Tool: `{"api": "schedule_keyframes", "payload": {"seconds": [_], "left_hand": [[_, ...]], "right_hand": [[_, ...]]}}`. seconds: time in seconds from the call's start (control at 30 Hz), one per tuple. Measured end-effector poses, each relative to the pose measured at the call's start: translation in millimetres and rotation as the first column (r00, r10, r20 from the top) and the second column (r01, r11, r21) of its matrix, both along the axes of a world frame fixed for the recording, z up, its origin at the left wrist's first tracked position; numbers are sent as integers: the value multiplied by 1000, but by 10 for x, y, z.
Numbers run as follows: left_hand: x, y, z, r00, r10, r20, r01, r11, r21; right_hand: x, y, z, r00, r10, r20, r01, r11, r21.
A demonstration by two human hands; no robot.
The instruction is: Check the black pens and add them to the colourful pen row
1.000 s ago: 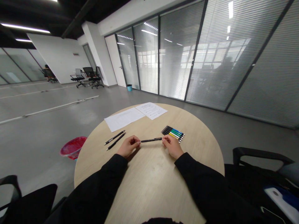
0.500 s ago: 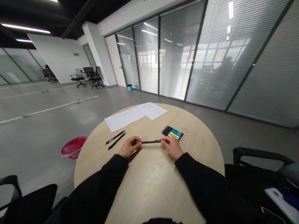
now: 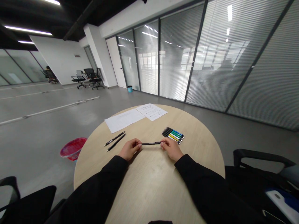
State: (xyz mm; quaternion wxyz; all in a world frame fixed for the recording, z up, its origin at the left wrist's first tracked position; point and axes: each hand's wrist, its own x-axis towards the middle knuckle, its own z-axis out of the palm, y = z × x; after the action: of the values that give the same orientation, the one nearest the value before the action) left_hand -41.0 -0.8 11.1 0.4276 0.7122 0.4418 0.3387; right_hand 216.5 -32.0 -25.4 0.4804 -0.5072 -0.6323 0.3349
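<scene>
Black pen (image 3: 151,143) lies level between the 2 hands, off the bench surface as far as visible. Left hand (image 3: 130,149) pinches its left end, right hand (image 3: 171,149) pinches its right end. Pen sits well in from the rim of the round wooden bench (image 3: 149,186). 2 black pens (image 3: 115,140) lie just left of left hand. Colored pen row (image 3: 173,135) sits just far of right hand. 2 paper sheets (image 3: 124,120) lie near the far rim.

Paper sheets (image 3: 124,120) and colored pens (image 3: 173,135) are laid on the round table (image 3: 151,183) (a red bin (image 3: 73,148) is placed on the floor beside it).
</scene>
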Motion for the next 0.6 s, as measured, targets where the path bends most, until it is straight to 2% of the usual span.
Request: {"api": "schedule_keyframes", "payload": {"seconds": [0.2, 0.37, 0.47, 0.6], "left_hand": [[7, -26, 1, 1000, -20, -4, 20, 1000, 11], [17, -62, 47, 997, -36, -66, 39, 998, 43], [34, -96, 98, 992, -16, -127, 29, 995, 100], [61, -122, 138, 980, 32, -196, 16, 971, 237]], "right_hand": [[-3, -1, -6, 1000, -5, -14, 5, 1000, 16], [11, -9, 19, 1000, 0, -15, 0, 999, 34], [17, -15, 38, 1000, -5, -11, 5, 999, 38], [15, -19, 62, 999, 7, -54, -6, 1000, 17]]}}
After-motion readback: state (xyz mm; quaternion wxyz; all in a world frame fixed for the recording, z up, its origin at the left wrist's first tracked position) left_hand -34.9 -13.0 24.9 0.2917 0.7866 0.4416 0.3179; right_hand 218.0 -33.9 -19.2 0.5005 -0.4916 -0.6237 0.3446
